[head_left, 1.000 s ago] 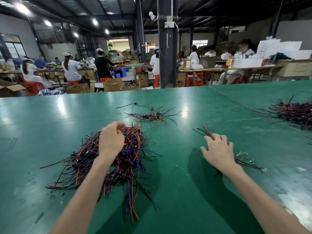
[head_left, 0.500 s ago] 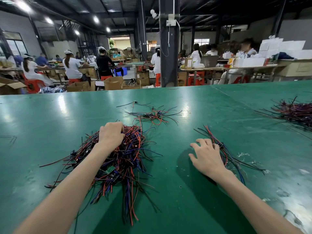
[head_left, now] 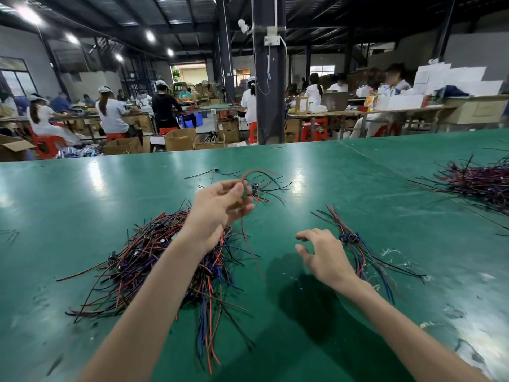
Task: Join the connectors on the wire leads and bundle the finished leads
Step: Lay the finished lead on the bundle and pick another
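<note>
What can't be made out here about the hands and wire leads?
Head view:
Connector on the red lead in the left hand: motion blur, fingers cover it.
Whether the right hand touches the small bundle: its back hides the contact.
Right pile: cut off by the frame edge.

Dim hall; ceiling lamps (head_left: 27,15) at 10 o'clock, glare streaks on tabletop (head_left: 82,205), dark shadow at 6 o'clock, edges bowed, background soft.

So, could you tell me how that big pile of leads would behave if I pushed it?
Likely floppy: the lead in the left hand arcs and droops. The big pile looks tangled, so it would probably drag as one clump, ends trailing. It seems light; the glossy table should let it slide.
</note>
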A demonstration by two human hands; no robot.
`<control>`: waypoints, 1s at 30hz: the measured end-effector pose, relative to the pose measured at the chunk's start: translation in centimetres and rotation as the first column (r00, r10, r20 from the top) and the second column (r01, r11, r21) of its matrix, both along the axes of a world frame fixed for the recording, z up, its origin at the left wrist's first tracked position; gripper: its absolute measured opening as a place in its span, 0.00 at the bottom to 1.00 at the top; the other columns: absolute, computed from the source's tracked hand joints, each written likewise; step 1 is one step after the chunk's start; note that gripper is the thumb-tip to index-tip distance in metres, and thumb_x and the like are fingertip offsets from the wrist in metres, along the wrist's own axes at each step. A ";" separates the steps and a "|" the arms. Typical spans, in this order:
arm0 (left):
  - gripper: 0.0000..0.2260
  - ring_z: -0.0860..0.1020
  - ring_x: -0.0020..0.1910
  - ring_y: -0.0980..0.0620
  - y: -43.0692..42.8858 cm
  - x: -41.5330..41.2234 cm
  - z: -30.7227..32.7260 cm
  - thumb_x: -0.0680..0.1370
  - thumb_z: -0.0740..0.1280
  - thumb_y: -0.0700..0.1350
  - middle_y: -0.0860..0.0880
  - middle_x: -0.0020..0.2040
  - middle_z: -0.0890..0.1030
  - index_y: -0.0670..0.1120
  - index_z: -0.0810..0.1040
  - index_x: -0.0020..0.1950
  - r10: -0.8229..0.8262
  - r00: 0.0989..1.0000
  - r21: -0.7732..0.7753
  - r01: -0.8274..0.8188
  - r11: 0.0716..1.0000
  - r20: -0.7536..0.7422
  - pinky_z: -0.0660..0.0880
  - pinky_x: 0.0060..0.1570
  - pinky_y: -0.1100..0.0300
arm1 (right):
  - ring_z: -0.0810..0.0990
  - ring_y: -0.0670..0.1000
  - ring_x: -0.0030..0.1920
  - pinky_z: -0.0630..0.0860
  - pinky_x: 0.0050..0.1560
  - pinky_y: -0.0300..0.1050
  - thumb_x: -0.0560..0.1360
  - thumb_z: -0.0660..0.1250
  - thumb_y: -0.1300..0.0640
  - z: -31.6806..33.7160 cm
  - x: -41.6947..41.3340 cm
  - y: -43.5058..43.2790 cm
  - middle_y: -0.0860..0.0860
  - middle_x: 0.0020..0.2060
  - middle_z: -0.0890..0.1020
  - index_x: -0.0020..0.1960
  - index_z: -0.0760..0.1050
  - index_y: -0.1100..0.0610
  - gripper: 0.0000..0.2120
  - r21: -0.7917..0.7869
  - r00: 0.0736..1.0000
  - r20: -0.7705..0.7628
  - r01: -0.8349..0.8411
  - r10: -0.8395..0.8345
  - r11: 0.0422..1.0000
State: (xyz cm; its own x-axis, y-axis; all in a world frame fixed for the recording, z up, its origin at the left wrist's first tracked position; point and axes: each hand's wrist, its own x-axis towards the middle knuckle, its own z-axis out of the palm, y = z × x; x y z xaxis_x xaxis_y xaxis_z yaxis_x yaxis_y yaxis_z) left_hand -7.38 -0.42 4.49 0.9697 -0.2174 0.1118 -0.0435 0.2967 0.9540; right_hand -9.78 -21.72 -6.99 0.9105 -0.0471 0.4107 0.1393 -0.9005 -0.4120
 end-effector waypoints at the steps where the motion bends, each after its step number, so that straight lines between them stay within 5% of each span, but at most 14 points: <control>1: 0.07 0.81 0.35 0.53 -0.7 -0.4 -0.9 0.78 0.61 0.36 0.43 0.42 0.81 0.35 0.77 0.51 -0.038 0.999 -0.038 0.037 0.999 -0.032 0.78 0.34 0.64 | 0.75 0.53 0.57 0.69 0.59 0.47 0.78 0.64 0.55 0.2 0.0 0.2 0.51 0.54 0.81 0.60 0.77 0.57 0.12 0.089 0.999 0.024 -0.030 0.028 0.996; 4: 0.07 0.82 0.35 0.51 -2.4 -1.2 -3.9 0.79 0.60 0.34 0.41 0.43 0.81 0.35 0.76 0.52 -0.101 0.991 -0.136 0.088 0.987 -0.086 0.79 0.35 0.62 | 0.79 0.50 0.46 0.71 0.48 0.36 0.76 0.67 0.61 0.9 -0.3 0.8 0.52 0.43 0.84 0.51 0.81 0.59 0.06 0.404 0.995 0.041 -0.104 0.096 0.909; 10: 0.08 0.82 0.34 0.50 -3.9 -2.0 -7.7 0.79 0.58 0.34 0.41 0.40 0.83 0.36 0.77 0.52 -0.181 0.970 -0.138 0.159 0.978 -0.162 0.81 0.37 0.60 | 0.80 0.45 0.39 0.74 0.46 0.40 0.77 0.66 0.60 1.9 -1.1 2.0 0.47 0.37 0.84 0.46 0.81 0.53 0.06 0.865 0.933 -0.019 -0.165 0.359 0.474; 15: 0.06 0.82 0.34 0.48 -4.3 -2.5 -8.8 0.78 0.61 0.33 0.39 0.40 0.83 0.37 0.76 0.53 -0.193 0.963 -0.131 0.170 0.977 -0.186 0.81 0.36 0.60 | 0.78 0.46 0.35 0.74 0.47 0.47 0.76 0.67 0.60 1.8 -1.3 2.4 0.48 0.33 0.81 0.43 0.81 0.56 0.05 0.934 0.929 -0.018 -0.116 0.370 0.338; 20: 0.08 0.81 0.34 0.50 -4.6 -2.9 -9.3 0.73 0.68 0.33 0.39 0.43 0.83 0.37 0.77 0.52 -0.159 0.972 -0.090 0.145 0.985 -0.175 0.80 0.35 0.60 | 0.78 0.52 0.40 0.72 0.52 0.52 0.74 0.68 0.61 1.9 -1.3 2.3 0.54 0.37 0.82 0.40 0.82 0.57 0.06 0.972 0.929 -0.029 -0.061 0.369 0.229; 26: 0.10 0.82 0.36 0.49 -4.7 -3.2 -9.6 0.76 0.62 0.28 0.39 0.44 0.82 0.35 0.76 0.55 -0.208 0.965 -0.071 0.199 0.977 -0.163 0.81 0.42 0.58 | 0.79 0.47 0.35 0.75 0.43 0.41 0.73 0.68 0.64 2.2 -1.1 1.5 0.53 0.35 0.83 0.41 0.81 0.59 0.05 0.993 0.943 -0.039 0.000 0.330 0.117; 30: 0.11 0.82 0.34 0.49 -4.7 -3.4 -9.5 0.74 0.62 0.25 0.40 0.41 0.83 0.35 0.76 0.53 -0.207 0.953 -0.048 0.202 0.978 -0.221 0.81 0.37 0.60 | 0.81 0.44 0.33 0.77 0.34 0.35 0.75 0.66 0.66 2.3 -0.9 1.1 0.52 0.34 0.84 0.43 0.81 0.61 0.06 0.999 0.944 -0.018 0.008 0.329 0.031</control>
State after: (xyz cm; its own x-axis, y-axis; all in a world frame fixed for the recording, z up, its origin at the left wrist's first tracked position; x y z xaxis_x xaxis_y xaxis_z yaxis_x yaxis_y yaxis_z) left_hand -10.73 -5.08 -4.97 0.9056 -0.4134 -0.0944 0.2337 0.3007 0.9247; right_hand -10.72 -20.57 -4.70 0.9946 -0.0895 -0.0525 -0.0116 0.4072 -0.9133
